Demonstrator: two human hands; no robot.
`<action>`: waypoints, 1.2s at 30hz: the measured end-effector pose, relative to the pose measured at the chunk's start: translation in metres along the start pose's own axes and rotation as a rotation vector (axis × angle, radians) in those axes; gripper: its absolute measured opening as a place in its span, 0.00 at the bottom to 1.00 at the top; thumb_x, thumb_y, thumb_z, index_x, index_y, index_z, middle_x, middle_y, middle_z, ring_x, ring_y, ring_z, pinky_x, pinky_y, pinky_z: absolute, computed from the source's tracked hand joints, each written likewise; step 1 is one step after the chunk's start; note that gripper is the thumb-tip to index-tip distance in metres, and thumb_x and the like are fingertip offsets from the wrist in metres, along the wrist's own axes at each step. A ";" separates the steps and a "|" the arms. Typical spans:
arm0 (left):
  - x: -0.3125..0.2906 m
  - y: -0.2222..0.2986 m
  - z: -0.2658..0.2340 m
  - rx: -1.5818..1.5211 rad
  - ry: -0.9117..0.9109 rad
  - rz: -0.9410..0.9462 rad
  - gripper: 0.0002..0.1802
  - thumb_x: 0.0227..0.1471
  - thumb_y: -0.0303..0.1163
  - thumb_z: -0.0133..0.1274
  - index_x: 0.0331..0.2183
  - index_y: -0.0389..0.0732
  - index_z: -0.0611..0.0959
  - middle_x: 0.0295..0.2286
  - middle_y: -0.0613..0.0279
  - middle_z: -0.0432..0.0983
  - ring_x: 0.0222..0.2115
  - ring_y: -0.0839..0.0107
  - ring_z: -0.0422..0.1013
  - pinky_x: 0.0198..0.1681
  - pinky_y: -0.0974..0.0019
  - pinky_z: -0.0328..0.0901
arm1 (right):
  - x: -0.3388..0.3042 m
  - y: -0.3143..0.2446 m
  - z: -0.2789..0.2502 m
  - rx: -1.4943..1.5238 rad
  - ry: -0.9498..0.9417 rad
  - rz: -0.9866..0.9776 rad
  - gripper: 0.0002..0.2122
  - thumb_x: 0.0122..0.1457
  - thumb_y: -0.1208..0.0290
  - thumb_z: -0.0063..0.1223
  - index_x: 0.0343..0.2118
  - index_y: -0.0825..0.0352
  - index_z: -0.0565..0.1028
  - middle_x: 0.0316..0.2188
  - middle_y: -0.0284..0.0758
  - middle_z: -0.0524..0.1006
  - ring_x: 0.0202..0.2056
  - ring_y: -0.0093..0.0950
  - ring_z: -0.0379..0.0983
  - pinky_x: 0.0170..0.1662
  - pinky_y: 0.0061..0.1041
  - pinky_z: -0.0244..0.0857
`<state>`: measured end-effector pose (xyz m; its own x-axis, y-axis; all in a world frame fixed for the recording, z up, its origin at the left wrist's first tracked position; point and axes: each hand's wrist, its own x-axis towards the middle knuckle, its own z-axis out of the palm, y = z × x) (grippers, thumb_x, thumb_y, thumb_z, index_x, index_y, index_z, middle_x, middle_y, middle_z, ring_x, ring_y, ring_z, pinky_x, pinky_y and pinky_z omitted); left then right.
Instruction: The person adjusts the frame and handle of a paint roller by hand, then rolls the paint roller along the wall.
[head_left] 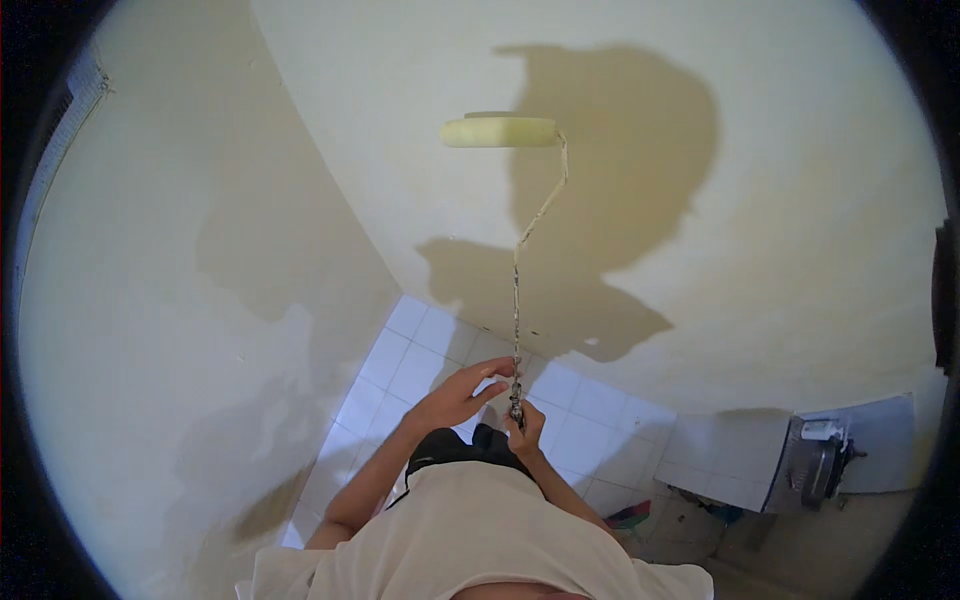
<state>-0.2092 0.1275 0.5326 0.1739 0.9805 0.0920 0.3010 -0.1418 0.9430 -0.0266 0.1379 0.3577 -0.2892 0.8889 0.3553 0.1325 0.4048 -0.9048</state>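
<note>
A paint roller [482, 133] with a pale yellow sleeve lies level against or very near the cream wall [370, 80] ahead; I cannot tell whether it touches. Its bent, paint-spattered rod runs down toward me. Around the dark handle at its lower end, my right hand [527, 430] is closed. My left hand [462, 397] reaches in from the left with thumb and fingers apart. Its fingertips are beside the rod just above the handle, and whether they touch it is unclear.
Another wall [150, 250] meets this one in a corner at left. White floor tiles [385, 355] lie below. At lower right stands a tiled counter [725, 445] with a dark metal appliance [822, 470], perhaps a stove. A dark object [943, 300] hangs at the far right edge.
</note>
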 end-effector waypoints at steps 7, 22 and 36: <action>0.021 -0.016 0.004 -0.236 -0.069 -0.053 0.16 0.61 0.26 0.42 0.50 0.35 0.66 0.42 0.53 0.73 0.46 0.66 0.70 0.52 0.63 0.62 | -0.018 0.011 0.020 0.193 -0.021 0.238 0.09 0.51 0.67 0.53 0.24 0.69 0.70 0.15 0.35 0.66 0.17 0.28 0.63 0.23 0.28 0.56; 0.028 -0.033 0.029 -0.469 0.045 -0.046 0.05 0.63 0.24 0.34 0.39 0.40 0.66 0.24 0.61 0.70 0.28 0.74 0.67 0.36 0.70 0.63 | -0.009 -0.014 0.006 0.269 -0.338 0.463 0.13 0.63 0.59 0.45 0.37 0.66 0.65 0.19 0.31 0.69 0.19 0.21 0.66 0.23 0.23 0.61; 0.033 -0.053 0.018 -0.496 0.046 -0.157 0.05 0.62 0.24 0.35 0.38 0.40 0.67 0.21 0.65 0.65 0.24 0.76 0.63 0.30 0.71 0.61 | 0.015 -0.017 0.015 0.184 -0.600 0.536 0.15 0.60 0.58 0.52 0.37 0.67 0.71 0.24 0.28 0.73 0.21 0.17 0.65 0.23 0.19 0.61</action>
<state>-0.2026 0.1644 0.4796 0.1172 0.9914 -0.0589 -0.1626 0.0777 0.9836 -0.0470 0.1411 0.3749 -0.6949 0.6648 -0.2743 0.2539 -0.1300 -0.9584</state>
